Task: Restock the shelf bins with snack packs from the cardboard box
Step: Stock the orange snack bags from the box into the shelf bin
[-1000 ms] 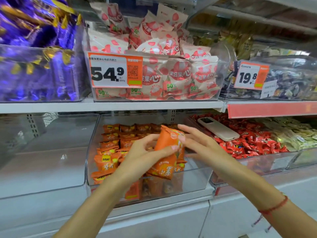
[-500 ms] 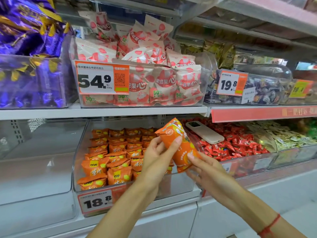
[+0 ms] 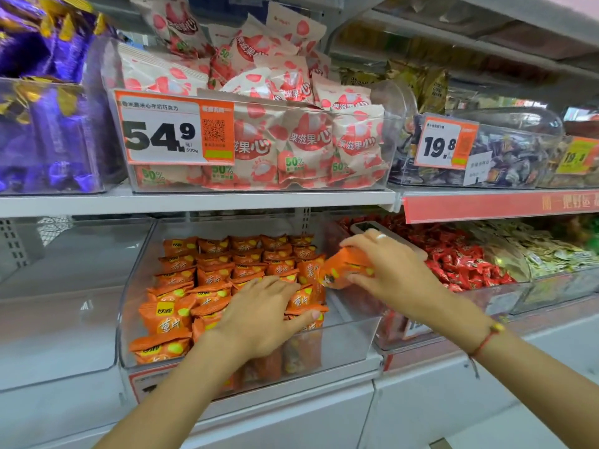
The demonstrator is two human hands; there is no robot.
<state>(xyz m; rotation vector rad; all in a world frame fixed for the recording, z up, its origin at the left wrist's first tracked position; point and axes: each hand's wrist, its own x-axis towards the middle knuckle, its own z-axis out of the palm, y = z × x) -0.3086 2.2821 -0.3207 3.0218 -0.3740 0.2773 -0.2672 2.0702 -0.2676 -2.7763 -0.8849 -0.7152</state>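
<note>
Shelf bin (image 3: 133,306) half-filled; hands: right (image 3: 393,270) grips orange pack (image 3: 345,270), left (image 3: 259,315) presses packs.

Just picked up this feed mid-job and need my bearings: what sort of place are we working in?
Most likely a shop's snack aisle. Tiered white shelves carry clear plastic bins of wrapped snacks, and printed price tags reading 54.9 and 19.8 hang on the bin fronts. The right hand holds an orange snack pack over one bin.

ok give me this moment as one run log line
stage: placing | right hand: holds orange snack pack at right side of clear bin | left hand: flat on packed orange packs | cardboard box: not visible
</note>
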